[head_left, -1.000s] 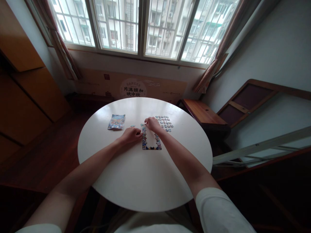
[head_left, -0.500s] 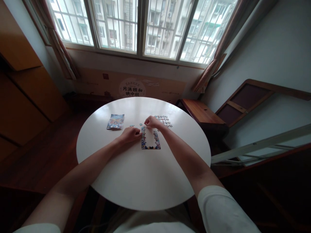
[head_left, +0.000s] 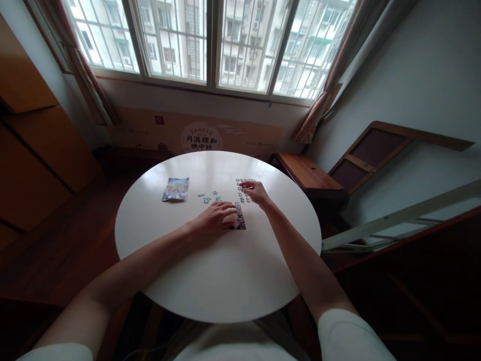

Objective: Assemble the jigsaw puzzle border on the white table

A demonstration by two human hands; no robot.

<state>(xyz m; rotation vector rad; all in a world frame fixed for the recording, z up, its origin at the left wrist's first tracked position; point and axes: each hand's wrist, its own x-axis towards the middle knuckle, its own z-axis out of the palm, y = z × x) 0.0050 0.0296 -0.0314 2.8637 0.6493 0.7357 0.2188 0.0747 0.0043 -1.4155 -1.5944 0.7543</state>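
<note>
A partly built jigsaw frame lies on the round white table. My left hand lies flat over its left side, fingers spread and pressing on it. My right hand is further back and to the right, over a cluster of loose puzzle pieces; its fingers are curled in a pinch, and what they hold is too small to make out. A few loose blue pieces lie just left of the frame.
A colourful puzzle packet lies at the table's back left. A wooden side table stands to the right, a wooden cabinet to the left. Barred windows and curtains fill the wall behind.
My right hand moved from the frame's top left corner to the loose pieces at the right. My left hand slid right onto the frame and spread flat.
</note>
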